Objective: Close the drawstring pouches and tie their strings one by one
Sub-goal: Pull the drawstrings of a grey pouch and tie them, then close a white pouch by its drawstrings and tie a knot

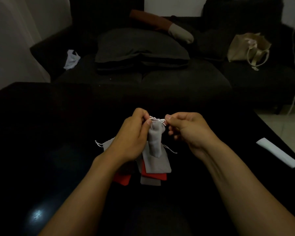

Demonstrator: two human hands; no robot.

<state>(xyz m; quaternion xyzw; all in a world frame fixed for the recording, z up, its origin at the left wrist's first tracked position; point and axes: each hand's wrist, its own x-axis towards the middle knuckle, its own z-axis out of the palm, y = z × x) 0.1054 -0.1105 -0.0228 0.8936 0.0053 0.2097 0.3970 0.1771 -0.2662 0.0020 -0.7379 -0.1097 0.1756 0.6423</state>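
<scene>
Tying grey pouch (155,142) strings (157,119): left hand (134,133) pinching at nine o'clock, right hand (186,128) at three. Next, likely cinching the knot.

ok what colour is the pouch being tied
Grey pouch with white strings, best seen in the head view.

You have nothing to read here: no text, label, brand, number or sign shows on any surface, and the dim light leaves the fabrics and the table plain.
</scene>
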